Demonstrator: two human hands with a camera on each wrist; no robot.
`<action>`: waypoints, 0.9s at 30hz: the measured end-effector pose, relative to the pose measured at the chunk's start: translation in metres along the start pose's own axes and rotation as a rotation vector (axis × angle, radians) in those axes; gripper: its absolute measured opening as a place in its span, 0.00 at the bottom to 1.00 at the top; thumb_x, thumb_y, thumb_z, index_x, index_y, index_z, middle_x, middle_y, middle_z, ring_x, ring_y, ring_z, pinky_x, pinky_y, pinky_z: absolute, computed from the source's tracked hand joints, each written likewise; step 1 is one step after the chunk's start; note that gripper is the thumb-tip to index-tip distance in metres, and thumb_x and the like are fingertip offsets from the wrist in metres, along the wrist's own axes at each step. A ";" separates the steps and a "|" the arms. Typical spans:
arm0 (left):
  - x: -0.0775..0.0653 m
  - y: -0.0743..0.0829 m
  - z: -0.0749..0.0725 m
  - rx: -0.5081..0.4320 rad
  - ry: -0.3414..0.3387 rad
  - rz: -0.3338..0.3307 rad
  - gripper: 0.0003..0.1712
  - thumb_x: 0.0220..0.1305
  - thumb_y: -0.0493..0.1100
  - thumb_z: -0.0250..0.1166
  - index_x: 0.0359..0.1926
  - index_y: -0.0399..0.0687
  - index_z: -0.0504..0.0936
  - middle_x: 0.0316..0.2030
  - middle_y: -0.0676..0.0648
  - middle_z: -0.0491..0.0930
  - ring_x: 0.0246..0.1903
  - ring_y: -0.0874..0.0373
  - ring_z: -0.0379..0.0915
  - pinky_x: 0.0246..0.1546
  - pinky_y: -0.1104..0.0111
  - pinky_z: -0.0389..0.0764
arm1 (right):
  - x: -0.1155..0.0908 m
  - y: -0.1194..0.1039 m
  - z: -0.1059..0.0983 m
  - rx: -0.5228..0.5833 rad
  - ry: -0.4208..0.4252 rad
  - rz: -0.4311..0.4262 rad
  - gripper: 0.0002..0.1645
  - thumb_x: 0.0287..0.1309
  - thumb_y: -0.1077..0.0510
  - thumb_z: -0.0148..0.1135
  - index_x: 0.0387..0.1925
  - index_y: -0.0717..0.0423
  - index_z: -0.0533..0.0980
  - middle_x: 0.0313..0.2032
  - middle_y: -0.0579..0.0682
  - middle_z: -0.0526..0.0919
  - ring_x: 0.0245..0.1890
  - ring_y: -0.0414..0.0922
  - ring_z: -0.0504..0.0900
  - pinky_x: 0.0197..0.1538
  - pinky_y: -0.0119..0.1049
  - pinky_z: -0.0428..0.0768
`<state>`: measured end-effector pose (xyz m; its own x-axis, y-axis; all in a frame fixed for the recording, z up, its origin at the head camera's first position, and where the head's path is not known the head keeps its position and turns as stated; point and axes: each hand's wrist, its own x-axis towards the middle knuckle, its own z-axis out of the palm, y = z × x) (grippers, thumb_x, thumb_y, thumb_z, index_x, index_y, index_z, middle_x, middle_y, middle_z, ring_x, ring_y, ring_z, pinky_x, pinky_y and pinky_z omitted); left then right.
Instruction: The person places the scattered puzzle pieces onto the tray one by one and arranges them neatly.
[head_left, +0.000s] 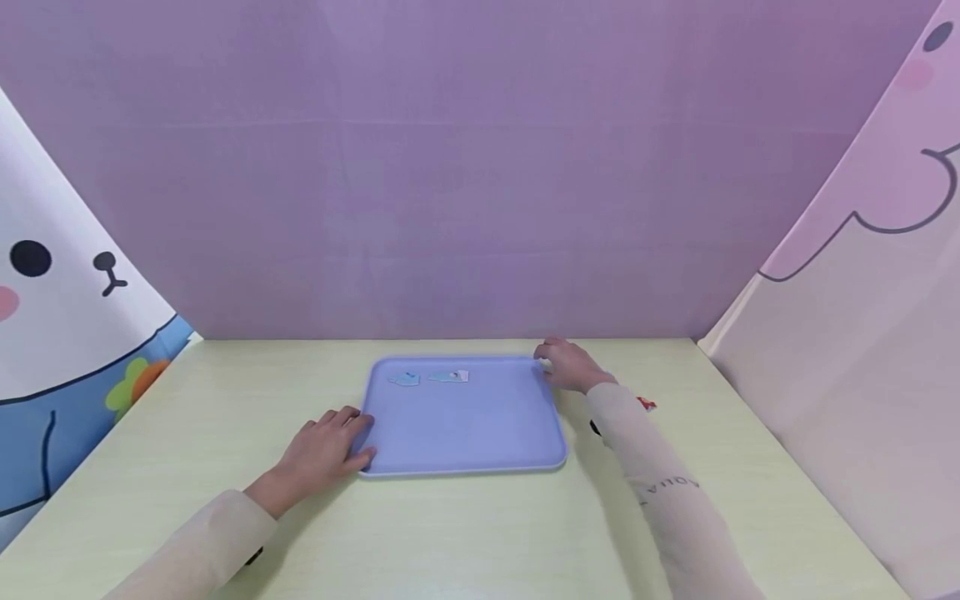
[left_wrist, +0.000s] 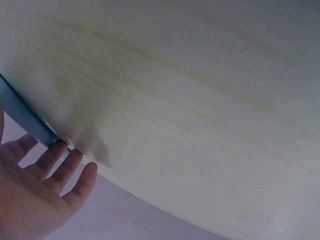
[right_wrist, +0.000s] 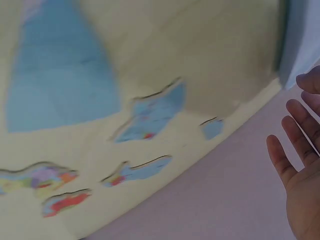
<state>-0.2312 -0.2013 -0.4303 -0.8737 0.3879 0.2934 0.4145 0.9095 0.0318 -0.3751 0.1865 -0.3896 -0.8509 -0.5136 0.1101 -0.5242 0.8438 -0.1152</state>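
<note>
A lavender tray [head_left: 465,433] lies on the table. My left hand [head_left: 322,450] is at its left side, fingertips and thumb at the rim. In the left wrist view, fairly straight fingers of the left hand [left_wrist: 45,185] reach the tray edge [left_wrist: 25,117]. My right hand [head_left: 572,367] touches the tray's far right corner; the right wrist view has this hand [right_wrist: 305,165] with loosely spread fingers beside the tray wall [right_wrist: 300,40]. Two small light-blue cut-out pieces, one left [head_left: 406,379] and one right [head_left: 450,377], lie inside the tray near its far edge.
Right of the tray, partly hidden by my right arm, lie several printed cut-outs, including a large blue piece [right_wrist: 62,75], a blue piece [right_wrist: 152,112] and a red piece [right_wrist: 65,201]. A purple backdrop [head_left: 450,183] stands behind the table [head_left: 465,533], with printed cloths at both sides.
</note>
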 end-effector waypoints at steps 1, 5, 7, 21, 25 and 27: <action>0.000 0.000 0.000 0.000 0.001 0.000 0.27 0.55 0.56 0.62 0.50 0.44 0.77 0.47 0.42 0.76 0.45 0.46 0.73 0.34 0.53 0.77 | -0.002 0.002 0.000 0.007 -0.002 0.009 0.17 0.52 0.62 0.60 0.46 0.61 0.77 0.47 0.55 0.78 0.51 0.53 0.74 0.54 0.47 0.72; 0.000 0.000 0.000 0.001 -0.002 -0.001 0.27 0.55 0.56 0.62 0.50 0.44 0.76 0.47 0.42 0.76 0.45 0.46 0.73 0.34 0.53 0.77 | -0.011 0.012 0.001 0.021 -0.005 0.033 0.18 0.52 0.62 0.59 0.46 0.62 0.76 0.47 0.55 0.78 0.52 0.54 0.73 0.54 0.48 0.72; 0.000 0.000 0.001 0.002 -0.004 -0.003 0.27 0.55 0.56 0.62 0.50 0.44 0.76 0.47 0.42 0.76 0.45 0.46 0.73 0.34 0.53 0.77 | -0.014 0.016 0.002 0.016 -0.001 0.031 0.18 0.51 0.63 0.59 0.46 0.62 0.77 0.47 0.56 0.78 0.51 0.55 0.73 0.53 0.49 0.72; 0.000 0.002 -0.001 -0.001 -0.001 -0.006 0.27 0.55 0.56 0.62 0.50 0.43 0.76 0.47 0.42 0.76 0.45 0.46 0.73 0.34 0.53 0.77 | -0.026 0.034 0.010 0.020 0.026 0.068 0.18 0.49 0.65 0.59 0.45 0.62 0.76 0.48 0.59 0.77 0.53 0.57 0.71 0.54 0.55 0.69; 0.000 0.002 -0.001 -0.006 -0.003 -0.007 0.27 0.55 0.56 0.62 0.51 0.43 0.76 0.47 0.42 0.76 0.45 0.46 0.73 0.35 0.53 0.77 | -0.027 0.037 0.010 0.025 0.039 0.084 0.19 0.48 0.65 0.59 0.46 0.63 0.75 0.49 0.60 0.76 0.54 0.58 0.70 0.55 0.56 0.68; 0.000 0.002 -0.001 -0.008 -0.002 -0.007 0.27 0.55 0.56 0.62 0.50 0.43 0.76 0.47 0.42 0.76 0.45 0.46 0.73 0.34 0.52 0.77 | -0.027 0.038 0.011 0.021 0.041 0.088 0.20 0.48 0.65 0.59 0.47 0.63 0.75 0.49 0.61 0.75 0.54 0.58 0.70 0.55 0.56 0.68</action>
<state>-0.2303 -0.1998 -0.4290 -0.8771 0.3818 0.2914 0.4103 0.9110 0.0416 -0.3720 0.2310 -0.4075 -0.8917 -0.4306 0.1393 -0.4487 0.8815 -0.1471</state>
